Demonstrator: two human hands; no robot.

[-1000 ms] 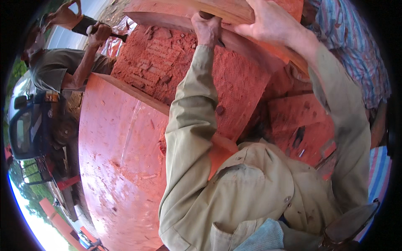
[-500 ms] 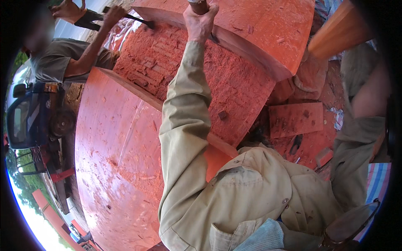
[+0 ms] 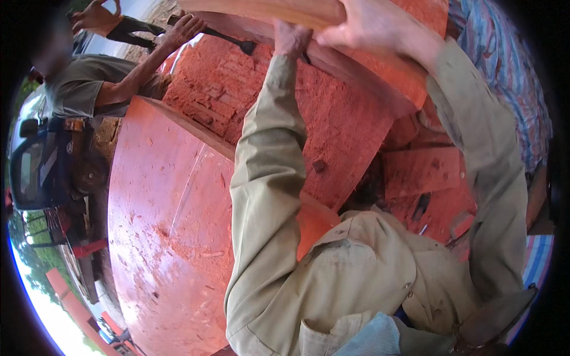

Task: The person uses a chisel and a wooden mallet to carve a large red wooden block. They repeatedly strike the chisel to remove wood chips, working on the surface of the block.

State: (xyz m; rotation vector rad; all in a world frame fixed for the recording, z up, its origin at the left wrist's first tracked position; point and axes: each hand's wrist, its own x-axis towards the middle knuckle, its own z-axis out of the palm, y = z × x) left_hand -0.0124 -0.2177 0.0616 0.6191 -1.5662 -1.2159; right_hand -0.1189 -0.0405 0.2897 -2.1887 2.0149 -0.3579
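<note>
My left hand is closed around a chisel, upright at the raised wooden edge. Its handle is mostly hidden, and a small dark piece of its blade shows below my fist. My right hand, slightly blurred, is closed on a thick wooden mallet, which lies across the top of my left hand. Whether it touches the chisel's end I cannot tell. Below is a large reddish wooden workpiece, with a recessed, rough-cut face covered in red wood dust and chips.
At the far left a co-worker grips a black-bladed tool set against the same recess. A loose wood chip lies on it. Right of the workpiece are a reddish board and striped sheeting. A dark blue vehicle stands left.
My right arm and the wooden mallet have swung from the far right to above my left hand. The co-worker's tool has shifted right along the recess. My left hand has hardly moved.
</note>
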